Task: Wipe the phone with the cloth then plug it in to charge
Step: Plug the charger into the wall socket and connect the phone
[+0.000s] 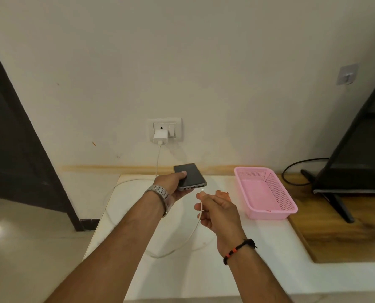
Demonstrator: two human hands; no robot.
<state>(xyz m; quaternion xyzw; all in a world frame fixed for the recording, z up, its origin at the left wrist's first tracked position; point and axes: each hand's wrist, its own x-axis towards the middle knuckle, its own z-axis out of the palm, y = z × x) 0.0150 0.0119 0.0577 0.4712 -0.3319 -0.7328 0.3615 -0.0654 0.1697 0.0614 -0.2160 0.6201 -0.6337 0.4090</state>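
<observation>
Head view: the left hand (pixel 173 184) has its grip wrapped round the flat dark glass-fronted phone (pixel 190 177), held above the white tabletop (pixel 226 248). Just right of that grip, the right hand (pixel 215 209) pinches the thin white charging cable (pixel 198 217), its plug tip just short of the phone's bottom edge.

No readable text anywhere. The pink basket (pixel 267 194) has a small dark mark on its front rim, too blurred to make out. The phone (pixel 190 176) screen is dark, and there's no legible branding on the charger (pixel 160 137).
</observation>
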